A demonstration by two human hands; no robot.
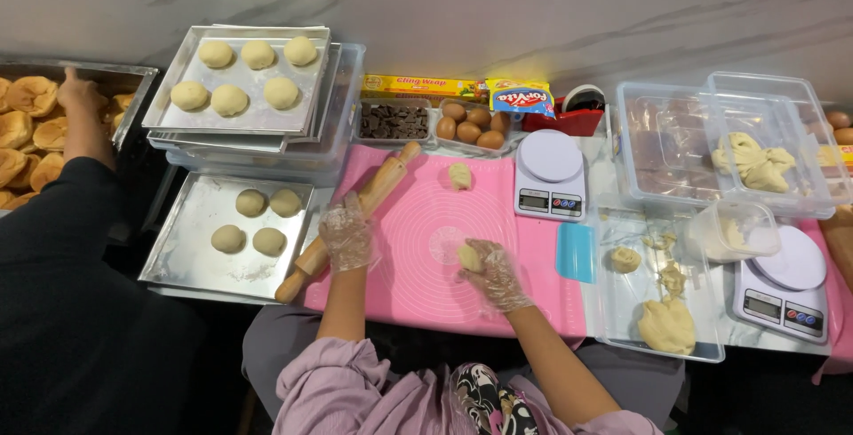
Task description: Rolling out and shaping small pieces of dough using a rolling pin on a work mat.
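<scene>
My left hand (345, 236), in a clear plastic glove, lies with fingers spread on a wooden rolling pin (355, 215) at the left edge of a pink silicone mat (418, 288). My right hand (494, 271), also gloved, grips a small dough piece (468, 257) just over the mat's middle. Another small dough ball (459, 175) sits at the far side of the mat.
A metal tray (191, 262) with several dough balls lies at the left, with stacked trays (244, 119) of more balls behind it. Two white scales (550, 174) (786, 286), a blue scraper (576, 252), eggs (473, 126), chocolate chunks (394, 121) and clear tubs with dough (666, 324) surround the mat. A co-worker's hand (78, 93) rests on baked buns (27, 128).
</scene>
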